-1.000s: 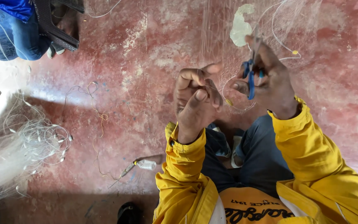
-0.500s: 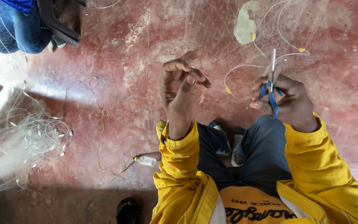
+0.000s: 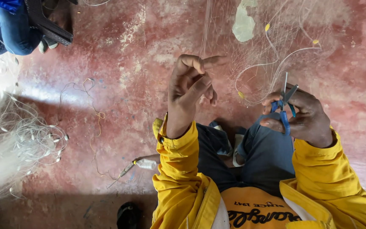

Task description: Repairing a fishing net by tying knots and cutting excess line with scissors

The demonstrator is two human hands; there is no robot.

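Observation:
My left hand is raised over my knees, thumb and fingers pinched on a fine strand of the pale fishing net that hangs in front of me. My right hand holds blue-handled scissors, blades slightly apart and pointing up. Thin white lines with small yellow floats run through the net between both hands. Both arms wear yellow sleeves.
A heap of pale net with small weights lies on the red floor at left. A netting needle with a white spool lies near my left elbow. Another person in blue jeans sits at top left. A dark sandal is below.
My hands have drawn apart. The right hand with the scissors dropped down and to the right; the left hand stayed raised and opened its fingers slightly on the strand.

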